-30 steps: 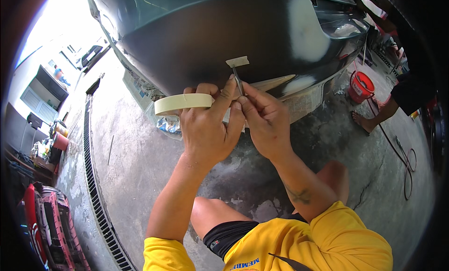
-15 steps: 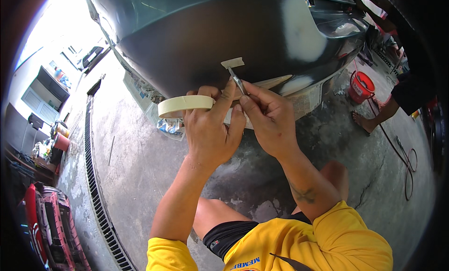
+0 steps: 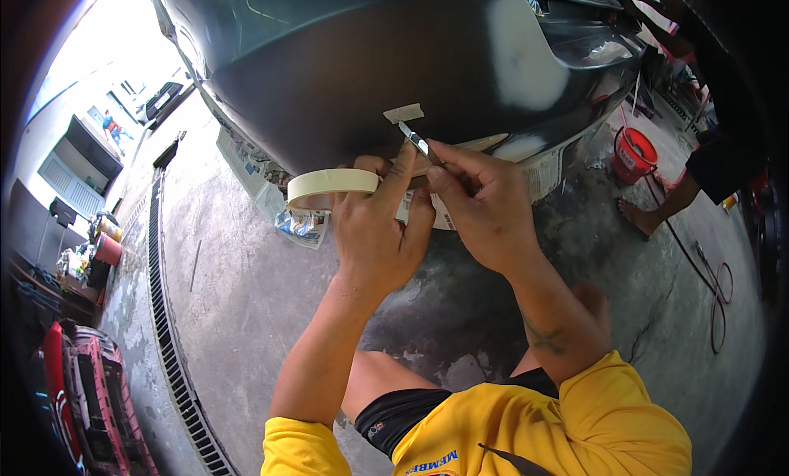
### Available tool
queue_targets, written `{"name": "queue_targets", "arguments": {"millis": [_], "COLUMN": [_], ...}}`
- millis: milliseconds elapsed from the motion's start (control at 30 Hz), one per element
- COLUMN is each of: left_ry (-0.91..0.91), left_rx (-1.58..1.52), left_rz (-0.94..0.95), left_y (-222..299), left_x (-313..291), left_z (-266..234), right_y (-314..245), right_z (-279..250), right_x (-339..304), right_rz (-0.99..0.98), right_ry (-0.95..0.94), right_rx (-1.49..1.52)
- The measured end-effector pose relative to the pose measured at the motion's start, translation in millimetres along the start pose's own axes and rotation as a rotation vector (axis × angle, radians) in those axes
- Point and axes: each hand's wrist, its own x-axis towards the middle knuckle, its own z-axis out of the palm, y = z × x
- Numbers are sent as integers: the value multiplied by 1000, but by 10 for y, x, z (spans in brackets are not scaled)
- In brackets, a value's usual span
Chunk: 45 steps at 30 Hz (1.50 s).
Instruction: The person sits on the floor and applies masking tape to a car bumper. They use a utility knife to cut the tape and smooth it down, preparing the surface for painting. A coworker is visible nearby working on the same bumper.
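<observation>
My right hand (image 3: 489, 217) pinches a small craft knife (image 3: 419, 144), its blade pointing up and left. The blade tip is just below a short piece of masking tape (image 3: 403, 113) stuck on the dark car bumper (image 3: 329, 98); I cannot tell whether they touch. A roll of cream masking tape (image 3: 333, 180) hangs around the fingers of my left hand (image 3: 374, 242), which is closed close beside the knife. My left forefinger reaches up next to the blade. The other left fingertips are partly hidden behind the hand.
Newspaper sheets (image 3: 538, 180) cover the area under the bumper. At right are a red bucket (image 3: 633, 155), another person's bare foot (image 3: 637, 217) and a thin hose (image 3: 719, 295). A drain grate (image 3: 160, 295) runs along the left, with a red car part (image 3: 62, 377) beyond it.
Both hands have shifted slightly right in the picture, and the tape piece sits slightly further left. More of the knife's blade shows. Both hands keep their hold.
</observation>
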Motion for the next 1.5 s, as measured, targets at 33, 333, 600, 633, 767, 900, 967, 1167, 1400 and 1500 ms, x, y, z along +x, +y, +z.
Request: {"name": "queue_targets", "arguments": {"millis": [33,333,600,633,767,900,967,1167,1400,1500], "left_ry": [-7,-19,26,38,73,204,278,324,367,349], "left_rx": [-4,-27,-46,-56,-62,-68,-68,280,532,549], "left_rz": [-13,-24,6,5,20,-51,-80,62,36,31], "left_y": [5,54,11,-1,19,-21,-46,-7,103,43], "left_x": [-2,4,-9,-14,-30,-70,-45,0,-7,0], "left_z": [-3,22,106,120,80,52,47,50,343,392], "right_y": [-22,-100,-165,-214,-248,-211,-183,-414,-1026,-1077], "right_z": [-18,-148,-203,-215,-303,-359,-402,-697,-865,-873], "right_x": [8,72,94,95,10,-107,-64,307,669,786], "right_rz": [-1,-45,-168,-138,-114,-115,-200,-532,-727,-822], "right_ry": [-12,-41,-18,-35,-48,-16,-15,-60,-236,-255], "right_rx": [-23,-161,-330,-360,-423,-299,-310,-689,-908,-946]}}
